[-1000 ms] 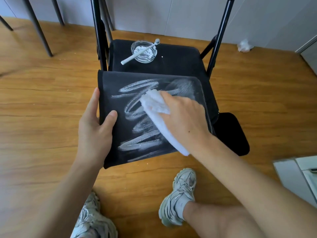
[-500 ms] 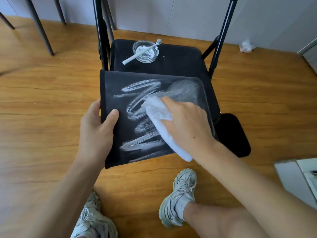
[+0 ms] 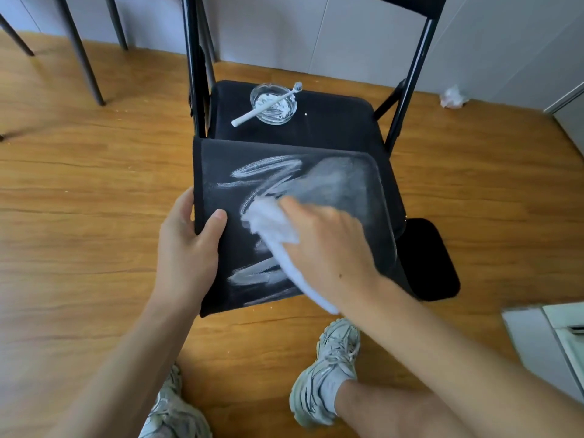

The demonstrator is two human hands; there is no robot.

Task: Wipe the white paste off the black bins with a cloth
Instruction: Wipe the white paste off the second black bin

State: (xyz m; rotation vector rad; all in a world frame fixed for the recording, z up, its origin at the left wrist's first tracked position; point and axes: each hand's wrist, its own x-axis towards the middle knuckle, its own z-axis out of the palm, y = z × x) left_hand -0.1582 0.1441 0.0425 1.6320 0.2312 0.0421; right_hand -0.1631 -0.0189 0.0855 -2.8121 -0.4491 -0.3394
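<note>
On the wooden floor (image 3: 79,216) stands a black folding chair (image 3: 341,128), its padded seat facing the viewer. Against the seat's front edge leans a black bin (image 3: 221,172), its broad flat face tilted up toward the camera. White paste (image 3: 268,167) crosses this face in zigzag strokes at the upper left and lower centre; the upper right area shows only a thin grey smear. The left hand (image 3: 186,248) grasps the bin's left edge, thumb on the front face and fingers wrapped behind. The right hand (image 3: 328,248) presses a white cloth (image 3: 275,229) flat against the middle of the face, fingers curled over the bunched fabric, whose tail hangs past the lower edge; the hand is blurred. On the seat behind the bin sits a glass dish (image 3: 273,104) holding white paste, with a white toothbrush (image 3: 265,105) laid across its rim. Two pale trainers (image 3: 328,368) appear at the bottom, and a crumpled white wad (image 3: 452,97) lies by the wall.
</note>
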